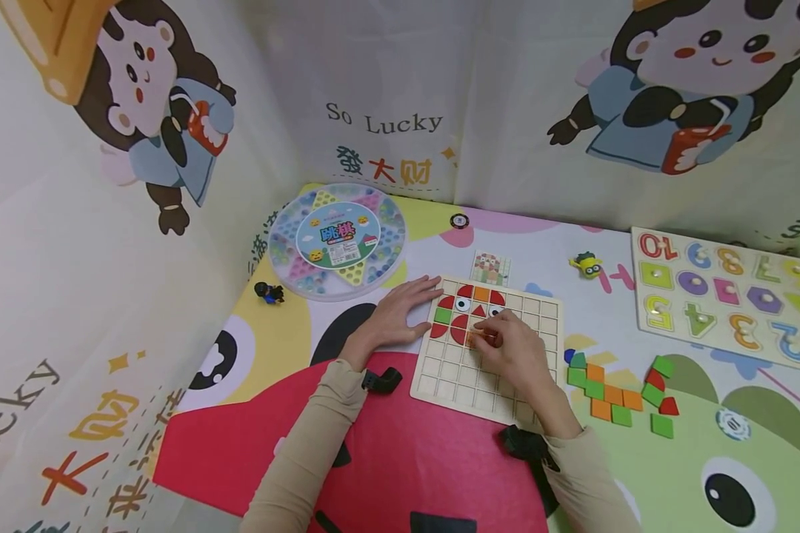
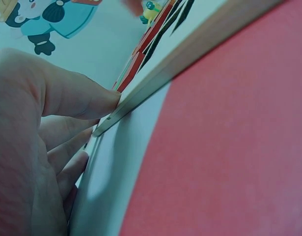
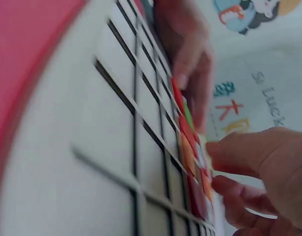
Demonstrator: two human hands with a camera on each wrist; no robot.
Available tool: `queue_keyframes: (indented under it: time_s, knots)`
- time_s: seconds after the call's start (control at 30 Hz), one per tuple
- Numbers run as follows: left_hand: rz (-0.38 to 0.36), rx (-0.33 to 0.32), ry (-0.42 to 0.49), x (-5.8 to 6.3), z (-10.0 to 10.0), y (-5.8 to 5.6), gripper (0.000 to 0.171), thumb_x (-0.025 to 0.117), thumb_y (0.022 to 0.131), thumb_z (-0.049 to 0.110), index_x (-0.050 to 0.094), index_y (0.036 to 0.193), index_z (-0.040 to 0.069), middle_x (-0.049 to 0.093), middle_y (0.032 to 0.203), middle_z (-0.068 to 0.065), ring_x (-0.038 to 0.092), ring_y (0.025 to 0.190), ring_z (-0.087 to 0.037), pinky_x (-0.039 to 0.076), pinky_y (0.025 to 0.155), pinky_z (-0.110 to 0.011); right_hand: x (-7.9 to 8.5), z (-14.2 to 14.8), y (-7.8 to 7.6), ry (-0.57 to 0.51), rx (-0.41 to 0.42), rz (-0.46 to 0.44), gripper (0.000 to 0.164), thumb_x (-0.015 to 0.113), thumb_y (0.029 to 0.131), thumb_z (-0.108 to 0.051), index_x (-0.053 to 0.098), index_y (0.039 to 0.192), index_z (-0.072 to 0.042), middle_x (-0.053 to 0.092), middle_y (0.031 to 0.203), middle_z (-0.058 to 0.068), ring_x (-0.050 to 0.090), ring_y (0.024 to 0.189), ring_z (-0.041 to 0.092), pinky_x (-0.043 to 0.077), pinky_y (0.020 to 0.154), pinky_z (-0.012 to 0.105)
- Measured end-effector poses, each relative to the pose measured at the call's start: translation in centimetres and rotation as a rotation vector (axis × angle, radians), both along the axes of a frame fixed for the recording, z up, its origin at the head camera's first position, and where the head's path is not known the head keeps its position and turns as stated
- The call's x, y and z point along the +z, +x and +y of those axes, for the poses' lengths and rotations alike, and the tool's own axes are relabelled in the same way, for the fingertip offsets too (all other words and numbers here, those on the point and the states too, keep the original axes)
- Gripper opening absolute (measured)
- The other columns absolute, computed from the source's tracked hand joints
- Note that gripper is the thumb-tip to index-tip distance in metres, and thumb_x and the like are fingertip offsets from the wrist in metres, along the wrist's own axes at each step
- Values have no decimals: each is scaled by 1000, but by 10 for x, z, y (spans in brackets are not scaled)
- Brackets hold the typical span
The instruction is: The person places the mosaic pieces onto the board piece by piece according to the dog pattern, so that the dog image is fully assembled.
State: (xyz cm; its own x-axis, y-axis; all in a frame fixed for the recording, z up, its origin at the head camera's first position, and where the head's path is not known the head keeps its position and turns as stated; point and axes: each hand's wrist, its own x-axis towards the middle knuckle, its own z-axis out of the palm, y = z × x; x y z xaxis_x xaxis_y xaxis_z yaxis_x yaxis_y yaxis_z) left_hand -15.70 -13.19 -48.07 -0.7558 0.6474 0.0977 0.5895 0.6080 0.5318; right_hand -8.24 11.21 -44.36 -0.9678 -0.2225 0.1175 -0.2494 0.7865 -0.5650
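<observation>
One left hand (image 1: 395, 314) touches the board (image 1: 455, 380); right hand (image 1: 516, 351) at tiles (image 1: 459, 323).

We see a play corner, whether in a home or elsewhere we cannot tell: white cartoon-printed cloth (image 1: 400, 66) hangs behind the square pale wooden grid board (image 1: 450, 374), multicoloured cartoon-patterned covering (image 1: 407, 459) lies beneath it, a round plastic board game (image 1: 336, 231) left, a rectangular wooden number puzzle (image 1: 720, 331) right.

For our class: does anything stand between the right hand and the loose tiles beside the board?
Nothing visible does: between the right hand and the loose tiles lie only part of the wooden board and table cover.
</observation>
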Motion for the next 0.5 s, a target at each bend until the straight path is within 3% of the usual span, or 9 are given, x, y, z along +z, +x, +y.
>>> queue_keyframes:
  time_s: [0.2,0.5]
  knots:
    - [4,-10,6,2,0,0,64,61,88,25,46,148,9,31,160,-6,21,149,-24,16,120,-44,3,18,2,54,7,-24,9,80,81,-11,79,90,-8,62,84,2,55,70,17,45,59,32]
    - [7,-5,17,1,2,1,64,61,87,25,47,147,9,32,159,-7,22,149,-25,17,120,-45,-2,18,6,50,27,12,8,82,79,-12,80,85,-8,61,83,0,55,70,16,46,59,31]
